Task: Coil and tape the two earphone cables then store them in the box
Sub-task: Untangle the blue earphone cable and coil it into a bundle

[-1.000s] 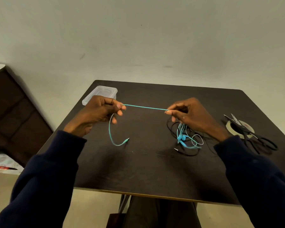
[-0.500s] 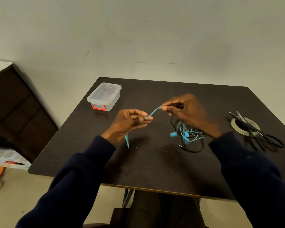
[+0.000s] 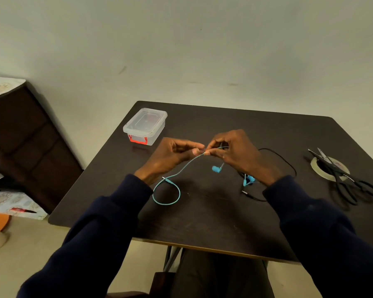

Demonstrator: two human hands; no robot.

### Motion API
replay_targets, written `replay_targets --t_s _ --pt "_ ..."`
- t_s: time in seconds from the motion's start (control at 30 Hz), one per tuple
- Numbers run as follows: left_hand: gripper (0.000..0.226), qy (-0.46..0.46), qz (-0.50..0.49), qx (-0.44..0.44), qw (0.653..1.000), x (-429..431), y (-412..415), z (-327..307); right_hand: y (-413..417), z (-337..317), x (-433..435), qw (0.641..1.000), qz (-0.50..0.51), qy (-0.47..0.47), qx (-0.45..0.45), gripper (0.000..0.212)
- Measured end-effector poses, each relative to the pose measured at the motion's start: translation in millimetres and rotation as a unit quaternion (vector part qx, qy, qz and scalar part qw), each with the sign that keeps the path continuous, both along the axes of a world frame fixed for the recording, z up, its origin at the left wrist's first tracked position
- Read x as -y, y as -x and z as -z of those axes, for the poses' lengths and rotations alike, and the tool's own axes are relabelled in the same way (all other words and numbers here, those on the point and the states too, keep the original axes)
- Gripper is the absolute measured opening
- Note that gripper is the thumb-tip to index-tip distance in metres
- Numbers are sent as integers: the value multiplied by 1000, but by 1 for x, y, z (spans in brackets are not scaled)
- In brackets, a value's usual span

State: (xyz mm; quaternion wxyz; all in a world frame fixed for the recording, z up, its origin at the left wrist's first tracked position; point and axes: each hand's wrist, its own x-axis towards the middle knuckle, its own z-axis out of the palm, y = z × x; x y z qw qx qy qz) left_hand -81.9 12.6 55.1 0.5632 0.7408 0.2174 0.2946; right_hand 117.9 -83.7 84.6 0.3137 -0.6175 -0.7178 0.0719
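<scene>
I see both hands meet mid-table. Left hand (image 3: 174,155) and right hand (image 3: 237,153) each pinch the teal cable (image 3: 182,169) side by side, probably to start a coil. Its plug end lies slack, near left. Black cable (image 3: 285,161) lies right, box (image 3: 145,125) far left, closed.
</scene>
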Motion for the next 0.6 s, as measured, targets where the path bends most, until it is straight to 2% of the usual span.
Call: replay_targets --t_s 0.2,0.27,0.47,0.53,0.6 --pt "16 -64 -15 -7 998 2 -25 2 -11 2 11 998 34 41 -16 7" --pt "12 -33 -34 12 999 0 -27 -2 -21 1 19 997 41 60 -11 9" --pt "10 196 -34 45 979 -6 -16 1 -47 -8 41 991 48 53 -112 5" --pt "12 219 -27 37 975 -6 -13 6 -48 -7 41 991 42 39 -124 5" --pt "14 166 -15 5 986 -5 -10 9 -45 -6 38 992 35 34 -116 4"
